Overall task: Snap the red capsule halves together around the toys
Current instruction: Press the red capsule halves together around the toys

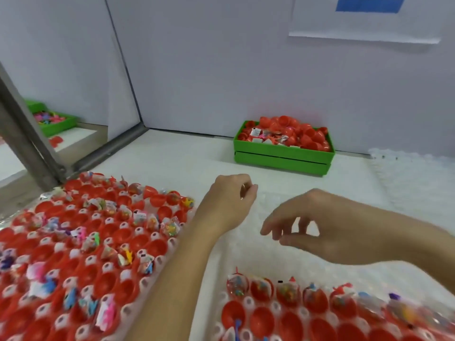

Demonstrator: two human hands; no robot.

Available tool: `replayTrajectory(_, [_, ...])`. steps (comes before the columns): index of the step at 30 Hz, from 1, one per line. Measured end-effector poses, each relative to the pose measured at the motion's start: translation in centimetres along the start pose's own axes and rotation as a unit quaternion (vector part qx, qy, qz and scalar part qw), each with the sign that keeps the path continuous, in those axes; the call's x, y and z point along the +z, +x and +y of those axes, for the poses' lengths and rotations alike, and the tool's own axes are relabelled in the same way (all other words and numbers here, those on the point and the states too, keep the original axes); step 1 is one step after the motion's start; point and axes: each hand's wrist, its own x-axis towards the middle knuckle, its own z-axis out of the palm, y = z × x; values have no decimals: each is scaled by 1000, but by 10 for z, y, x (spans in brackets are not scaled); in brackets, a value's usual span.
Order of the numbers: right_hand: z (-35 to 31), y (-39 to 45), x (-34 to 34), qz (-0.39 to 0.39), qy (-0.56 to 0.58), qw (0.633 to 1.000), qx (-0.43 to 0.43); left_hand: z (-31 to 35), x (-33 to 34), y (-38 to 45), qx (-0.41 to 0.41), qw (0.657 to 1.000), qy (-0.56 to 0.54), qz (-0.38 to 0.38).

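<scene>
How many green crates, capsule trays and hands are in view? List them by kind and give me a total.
Green crates: 2, the crate of red capsule halves and the crate of toys
Capsule trays: 2, the left tray and the near tray
Hands: 2, the left hand and the right hand
Total: 6
</scene>
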Motion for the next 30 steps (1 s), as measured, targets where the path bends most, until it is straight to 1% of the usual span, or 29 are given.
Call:
replayTrajectory(3, [23,-35,-29,28,11,998,59,3,5,-1,17,999,-26,-28])
replayTrajectory(6, [47,-78,-43,47,26,991,122,11,12,-4,47,995,-32,-78])
replayTrajectory(9, [64,-118,-41,54,43,982,177,17,18,-8,70,990,-25,-118])
replayTrajectory(13, [72,-159,-25,71,83,968,226,21,20,-10,84,989,-10,-122])
replayTrajectory(17, [72,-179,-10,90,148,957,235,20,21,-10,92,989,1,-116])
replayTrajectory(19, [71,-183,-7,85,172,954,232,19,22,-10,95,989,6,-114])
replayTrajectory(21, [70,-186,-4,81,174,954,229,19,22,-9,97,988,14,-116])
replayTrajectory(25, [70,-195,-2,103,173,952,229,19,23,-10,109,987,32,-112])
replayTrajectory(30, [71,-197,1,121,114,956,242,25,23,-12,113,988,33,-99])
